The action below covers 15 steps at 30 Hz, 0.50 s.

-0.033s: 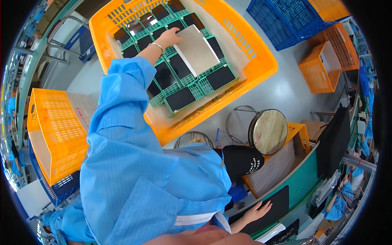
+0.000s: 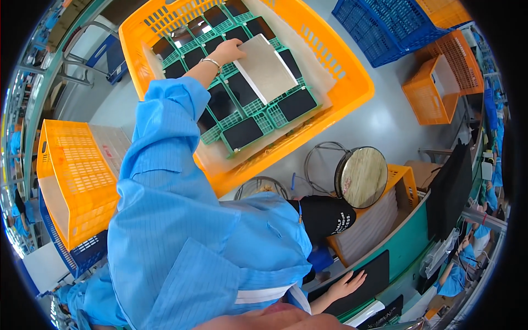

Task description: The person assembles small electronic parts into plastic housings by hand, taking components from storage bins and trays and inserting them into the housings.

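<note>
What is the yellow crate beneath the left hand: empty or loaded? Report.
Loaded: green trays and dark panels lie inside the yellow crate.

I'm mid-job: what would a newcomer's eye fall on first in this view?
Probably the big orange-yellow crate at the top centre, with a green tray of dark rectangular pieces inside. Against those, the pale flat panel stands out, the left hand holding its upper-left edge. Next might come the right hand, spread over a black sheet at the lower right.
</note>
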Available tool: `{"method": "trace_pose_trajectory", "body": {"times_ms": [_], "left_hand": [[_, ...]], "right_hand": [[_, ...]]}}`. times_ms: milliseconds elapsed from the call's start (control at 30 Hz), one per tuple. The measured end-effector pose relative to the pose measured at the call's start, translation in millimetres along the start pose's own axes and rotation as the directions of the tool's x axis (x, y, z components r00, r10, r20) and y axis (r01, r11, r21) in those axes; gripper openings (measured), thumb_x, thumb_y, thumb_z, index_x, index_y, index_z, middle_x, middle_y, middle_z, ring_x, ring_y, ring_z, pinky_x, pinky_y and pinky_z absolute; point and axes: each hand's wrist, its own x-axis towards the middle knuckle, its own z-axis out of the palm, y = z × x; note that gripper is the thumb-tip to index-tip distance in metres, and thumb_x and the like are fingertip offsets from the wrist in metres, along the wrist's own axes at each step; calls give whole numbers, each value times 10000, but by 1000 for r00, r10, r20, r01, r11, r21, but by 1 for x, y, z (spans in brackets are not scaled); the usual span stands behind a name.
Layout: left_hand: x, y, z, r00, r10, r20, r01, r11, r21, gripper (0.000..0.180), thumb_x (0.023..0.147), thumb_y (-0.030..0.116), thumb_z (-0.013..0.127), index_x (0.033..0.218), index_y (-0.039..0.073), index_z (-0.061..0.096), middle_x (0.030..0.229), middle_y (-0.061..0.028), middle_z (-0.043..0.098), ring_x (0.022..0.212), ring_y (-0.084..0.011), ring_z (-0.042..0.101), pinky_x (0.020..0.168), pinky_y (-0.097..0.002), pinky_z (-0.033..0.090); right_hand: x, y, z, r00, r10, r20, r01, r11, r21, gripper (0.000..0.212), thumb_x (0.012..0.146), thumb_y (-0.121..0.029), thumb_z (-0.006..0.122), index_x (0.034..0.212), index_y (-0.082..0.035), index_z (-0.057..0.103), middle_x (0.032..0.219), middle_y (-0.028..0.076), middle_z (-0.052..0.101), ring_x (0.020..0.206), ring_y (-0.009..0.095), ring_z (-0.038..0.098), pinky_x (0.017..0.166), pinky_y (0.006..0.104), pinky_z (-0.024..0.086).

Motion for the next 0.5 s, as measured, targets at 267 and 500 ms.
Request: {"method": "trace_pose_trajectory", "body": {"times_ms": [267,500], "left_hand": [[-1,47,-17,956,259,139,-105,743,-661,359,781,259,681,1085,82,606,930,-10,600,854,-114,531,701,-260,428],[-75,112,-128,811,498,-305,-416,125,-901,451,850,113,597,1261,-1,449,1264,-123,514,1181,-221,492,1028,-363,376]], "right_hand": [[-13,8,-6,999,34,-41,-35,999,-23,433,919,-265,498,1240,26,506,1320,238,436,1220,377,411,1034,447,308],[82,-77,-2,963,216,159,-267,713,648,372,836,-82,587,1197,2,549,1207,133,572,1114,211,534,974,325,390]]}}
